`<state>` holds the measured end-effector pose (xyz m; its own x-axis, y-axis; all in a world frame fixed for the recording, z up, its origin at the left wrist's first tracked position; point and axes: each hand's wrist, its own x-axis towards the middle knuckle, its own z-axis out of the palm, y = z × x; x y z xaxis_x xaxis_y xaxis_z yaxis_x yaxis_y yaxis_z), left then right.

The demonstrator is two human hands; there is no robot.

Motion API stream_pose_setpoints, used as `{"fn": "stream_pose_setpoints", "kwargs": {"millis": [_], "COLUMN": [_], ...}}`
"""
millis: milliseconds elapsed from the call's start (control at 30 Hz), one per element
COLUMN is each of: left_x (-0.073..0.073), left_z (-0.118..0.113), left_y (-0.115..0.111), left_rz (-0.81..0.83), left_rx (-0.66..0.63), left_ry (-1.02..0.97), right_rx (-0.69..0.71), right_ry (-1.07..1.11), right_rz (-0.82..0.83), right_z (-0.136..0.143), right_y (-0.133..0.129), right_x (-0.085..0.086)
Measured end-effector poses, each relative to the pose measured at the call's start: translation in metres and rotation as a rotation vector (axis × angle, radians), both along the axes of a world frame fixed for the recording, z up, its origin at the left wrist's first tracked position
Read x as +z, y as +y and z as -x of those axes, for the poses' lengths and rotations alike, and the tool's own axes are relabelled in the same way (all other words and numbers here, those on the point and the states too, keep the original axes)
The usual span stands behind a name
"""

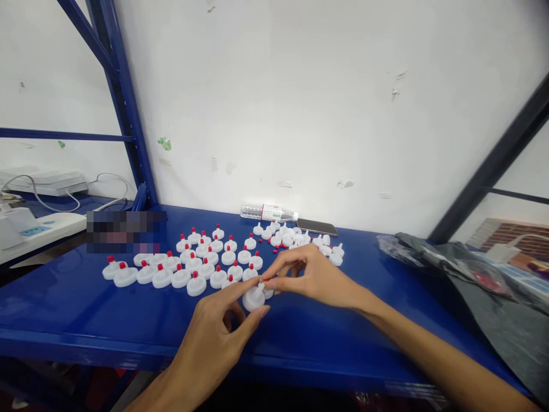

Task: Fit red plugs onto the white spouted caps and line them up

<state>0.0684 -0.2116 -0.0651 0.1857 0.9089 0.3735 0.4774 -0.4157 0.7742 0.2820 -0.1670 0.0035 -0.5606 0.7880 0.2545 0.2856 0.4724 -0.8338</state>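
Note:
My left hand is closed around a white spouted cap, its index finger by the spout's tip and its thumb at the wide base. My right hand pinches at the top of that spout, and a bit of a small red tip cap shows between thumb and index finger. The fingers partly hide the contact there. Another white cap lies just behind the held one. Left of my hands stand several white spouted caps with red tips. Beyond my right hand is a heap of white spouted caps without red tips.
Several loose red tip caps lie by the heap on the blue table. A clear bottle and a dark phone lie at the wall. Grey plastic bags cover the right side; a white power strip is at left.

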Motion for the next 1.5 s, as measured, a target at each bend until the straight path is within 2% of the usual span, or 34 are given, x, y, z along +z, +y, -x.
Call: {"fn": "stream_pose_setpoints", "kwargs": {"millis": [100,267,367,533,633,733,833,967,1100,1233,1333,1400,1467,1500], "left_x": [0.003,0.004,0.003,0.000,0.001,0.002,0.002,0.000,0.002,0.004,0.004,0.003,0.003,0.002], "left_z": [-0.001,-0.002,-0.002,0.000,-0.001,-0.001,0.000,0.001,0.000,0.000,0.001,0.001,0.001,0.001], "left_y": [0.000,0.000,-0.001,0.000,-0.001,-0.004,-0.006,-0.008,-0.009,-0.009,-0.008,-0.007,-0.007,-0.007], "left_rz": [0.012,-0.006,-0.005,0.034,0.056,0.037,0.013,0.010,0.014,0.021,0.022,0.018,0.017,0.019], "left_rx": [0.005,-0.009,0.002,-0.024,-0.011,0.012,0.001,-0.022,-0.041,-0.058,-0.062,-0.060,-0.060,-0.061], "left_ry": [0.012,0.021,0.006,0.030,-0.010,-0.077,-0.116,-0.136,-0.141,-0.144,-0.140,-0.139,-0.143,-0.147], "right_rx": [-0.046,0.034,0.036,0.031,0.015,-0.057,-0.118,-0.113,-0.122,-0.203,-0.346,-0.403,-0.382,-0.368], "right_ry": [0.031,0.021,0.017,0.007,-0.014,-0.106,-0.297,-0.529,-0.572,-0.495,-0.483,-0.608,-0.806,-0.839], "right_rz": [-0.023,0.038,0.049,-0.095,-0.155,-0.224,-0.269,-0.215,-0.217,-0.226,-0.374,-0.499,-0.585,-0.595], "right_z": [-0.001,0.002,0.005,0.009,0.006,-0.006,-0.020,-0.025,-0.023,-0.029,-0.031,-0.028,-0.019,-0.012], "right_y": [0.001,-0.002,-0.003,-0.005,-0.006,-0.002,0.007,0.020,0.022,0.021,0.037,0.058,0.083,0.095], "right_x": [0.003,0.001,-0.003,-0.011,-0.008,0.006,0.015,0.007,-0.001,0.011,0.021,0.023,0.021,0.019]}}
